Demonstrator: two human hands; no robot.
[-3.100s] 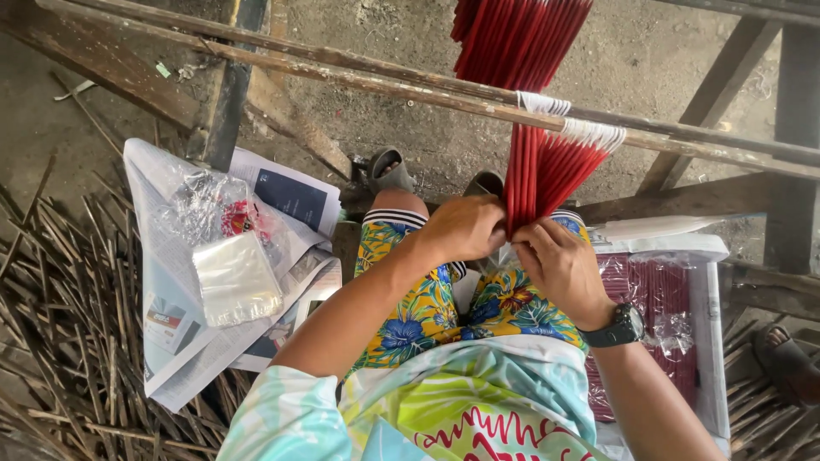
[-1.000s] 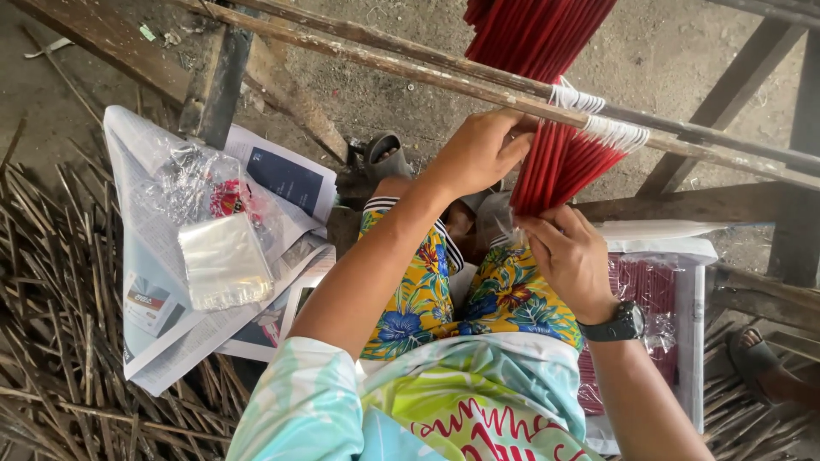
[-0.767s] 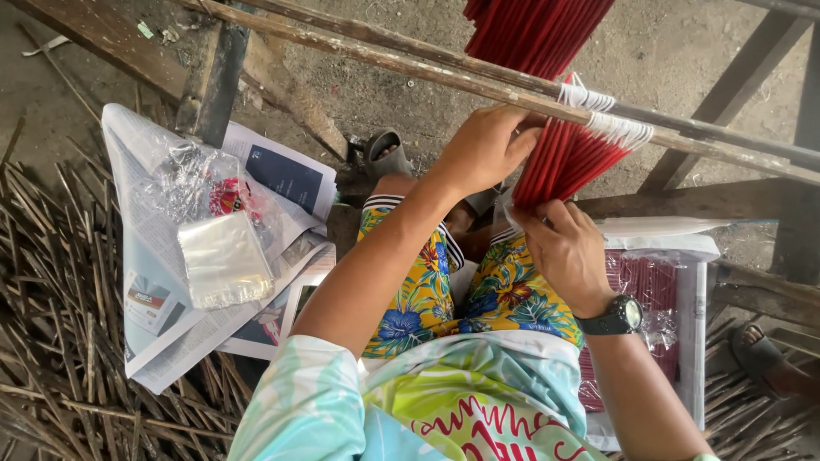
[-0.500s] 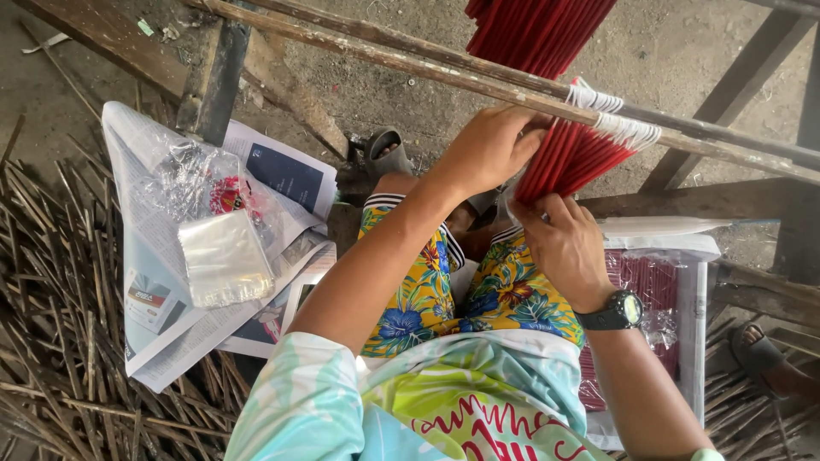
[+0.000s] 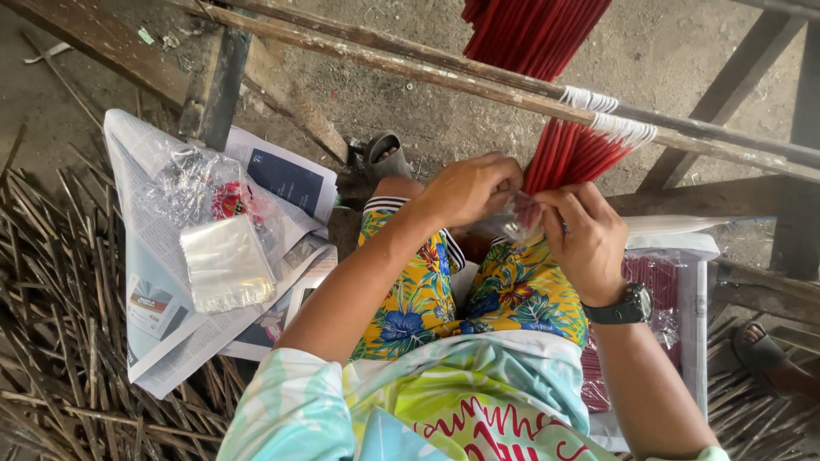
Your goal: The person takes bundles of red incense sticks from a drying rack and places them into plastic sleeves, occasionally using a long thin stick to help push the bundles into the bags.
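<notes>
With both the left hand (image 5: 468, 189) and right hand (image 5: 583, 239) closed on the red stick bundle (image 5: 571, 155) and its clear sleeve (image 5: 509, 224), loose sticks could slip out.

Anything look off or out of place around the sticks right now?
Nothing stands out. Both hands work a clear bag over the end of the red stick bundle, tied with white string; spare bags lie on newspaper.

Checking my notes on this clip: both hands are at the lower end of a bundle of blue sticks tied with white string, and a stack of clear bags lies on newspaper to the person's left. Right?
Not quite: the sticks are red, not blue, as the head view shows. The rest holds: left hand and right hand at the lower end, white string, clear bags on newspaper.
</notes>
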